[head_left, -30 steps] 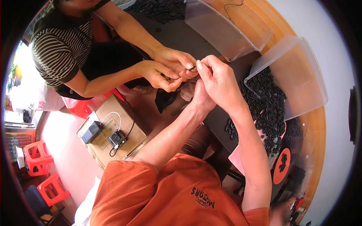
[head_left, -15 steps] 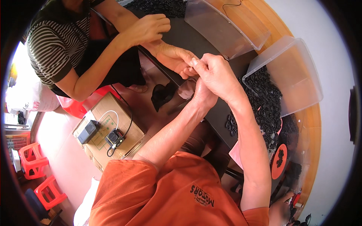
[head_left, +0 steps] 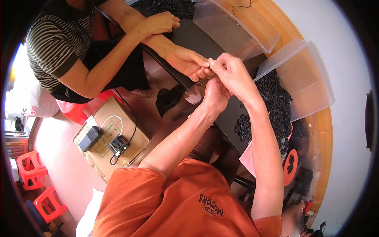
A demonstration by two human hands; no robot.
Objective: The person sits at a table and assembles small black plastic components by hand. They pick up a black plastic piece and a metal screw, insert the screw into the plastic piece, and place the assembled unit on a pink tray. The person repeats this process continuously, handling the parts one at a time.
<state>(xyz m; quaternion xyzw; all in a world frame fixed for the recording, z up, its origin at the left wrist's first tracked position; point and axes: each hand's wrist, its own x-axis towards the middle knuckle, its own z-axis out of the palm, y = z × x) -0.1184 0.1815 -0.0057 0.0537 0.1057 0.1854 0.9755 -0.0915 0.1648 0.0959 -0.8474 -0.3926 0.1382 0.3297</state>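
Note:
Over the dark table, my right hand (head_left: 235,74) is closed in a pinch, its thumb and forefinger meeting the thumb tip of another person's hand (head_left: 185,61). Anything small between the tips is too hidden to name. Just below, my left hand (head_left: 215,94) is curled close under my right one; its fingers are mostly covered, so what they hold cannot be made out. The other person's palm faces up, fingers slightly bent, touching or nearly touching my hands. That person's second hand (head_left: 161,23) rests on the outstretched forearm.
A heap of small black ring-like parts (head_left: 272,104) lies on the table (head_left: 229,114) at right, beside tipped clear plastic bins (head_left: 308,79). Nearby is an orange-red disc (head_left: 290,177) with black parts. On the left stand a cardboard box (head_left: 132,146) with devices and red stools (head_left: 49,203).
My right hand has shifted slightly right, and its thumb and forefinger now pinch at the other person's thumb tip. The other person's second hand has come down slightly onto the forearm.

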